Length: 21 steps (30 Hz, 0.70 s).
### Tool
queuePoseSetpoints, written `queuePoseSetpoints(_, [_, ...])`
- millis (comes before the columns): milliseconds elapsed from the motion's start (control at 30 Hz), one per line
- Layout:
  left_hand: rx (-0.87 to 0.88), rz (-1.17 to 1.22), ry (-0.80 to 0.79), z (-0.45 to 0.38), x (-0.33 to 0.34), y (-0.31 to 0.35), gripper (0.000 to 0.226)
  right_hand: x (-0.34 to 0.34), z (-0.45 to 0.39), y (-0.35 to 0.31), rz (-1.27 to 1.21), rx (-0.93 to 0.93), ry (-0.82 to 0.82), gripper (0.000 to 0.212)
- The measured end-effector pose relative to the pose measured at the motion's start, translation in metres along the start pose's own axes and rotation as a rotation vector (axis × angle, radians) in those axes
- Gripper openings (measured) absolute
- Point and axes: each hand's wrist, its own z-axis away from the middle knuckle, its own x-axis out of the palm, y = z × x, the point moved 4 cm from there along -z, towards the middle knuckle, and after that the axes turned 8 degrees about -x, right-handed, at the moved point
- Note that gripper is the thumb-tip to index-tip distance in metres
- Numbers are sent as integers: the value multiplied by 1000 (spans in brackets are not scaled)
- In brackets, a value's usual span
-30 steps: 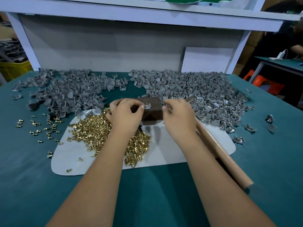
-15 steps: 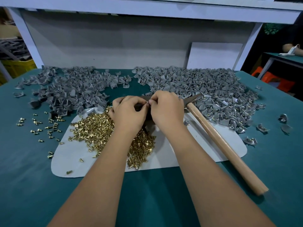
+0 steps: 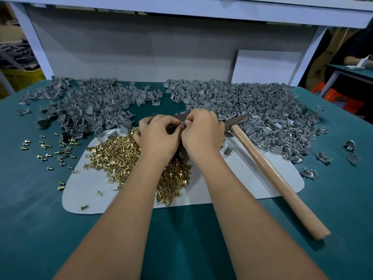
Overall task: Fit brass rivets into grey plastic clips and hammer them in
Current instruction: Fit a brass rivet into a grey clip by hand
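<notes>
My left hand (image 3: pixel 159 136) and my right hand (image 3: pixel 201 132) meet fingertip to fingertip over a dark metal block (image 3: pixel 171 128), which they mostly hide. Between the fingertips both hands pinch a small grey plastic clip (image 3: pixel 183 123); whether a rivet sits in it is hidden. A heap of brass rivets (image 3: pixel 117 156) lies on a white mat (image 3: pixel 242 178) under my left wrist. A hammer (image 3: pixel 272 174) with a wooden handle lies on the mat to the right of my right hand, its head near my knuckles.
Grey clips lie in two big piles, one at the back left (image 3: pixel 86 110) and one at the back right (image 3: pixel 262 114). Loose rivets (image 3: pixel 50 150) are scattered on the green table (image 3: pixel 30 219) at the left. A few clips (image 3: pixel 323 157) lie at the right.
My right hand has moved left from beside the block to meet my left hand over it. The view has shifted, so the hammer handle shows fully now.
</notes>
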Motion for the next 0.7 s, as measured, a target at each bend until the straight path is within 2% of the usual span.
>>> queuePoseSetpoints(500, [-22,-9,2,1,1,0,11,6,0,-3,45,56,-1,7])
queuePoseSetpoints(700, [-12,-12,7,1,0,1,7,5,2,6,-91,55,22,16])
